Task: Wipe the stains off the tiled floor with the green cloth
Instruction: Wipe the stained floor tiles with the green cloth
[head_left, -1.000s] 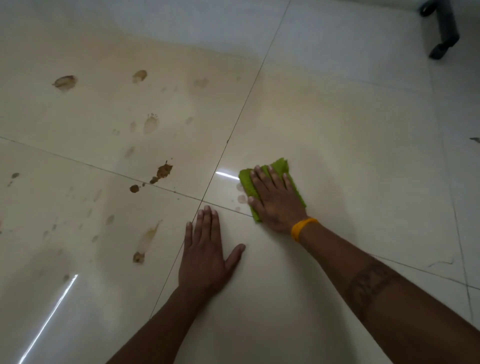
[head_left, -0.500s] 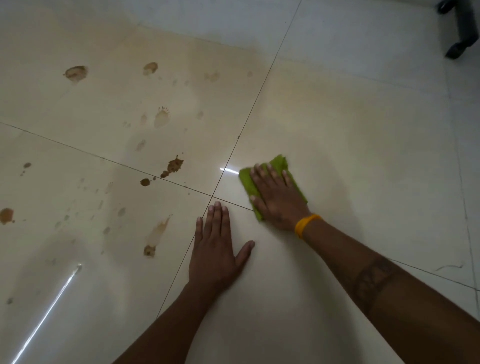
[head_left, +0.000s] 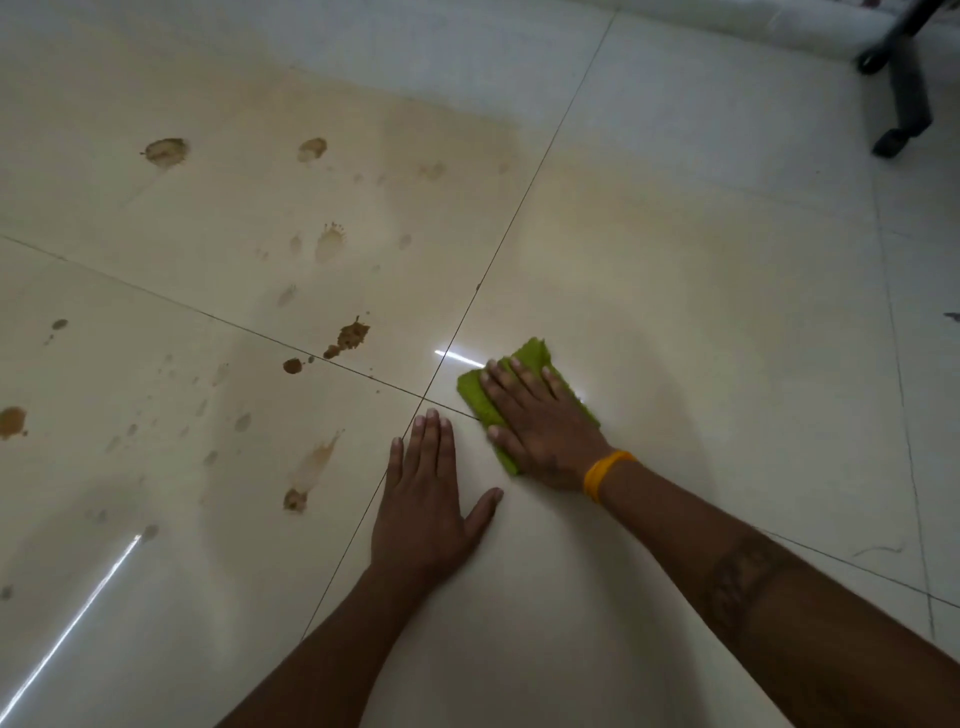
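The green cloth (head_left: 524, 400) is pressed flat by the right hand (head_left: 540, 426), shifted slightly right of centre; the left hand (head_left: 423, 501) remains flat, empty, on the floor (head_left: 701, 312); brown stains (head_left: 350, 338) persist left.

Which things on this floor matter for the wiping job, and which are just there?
For the job: green cloth, right hand pressing it flat, left hand braced on the tiled floor, brown stains.

Just there: black chair base, orange wristband.

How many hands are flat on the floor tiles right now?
1: the left hand lies flat on the bare tile. The right hand presses on the green cloth instead.
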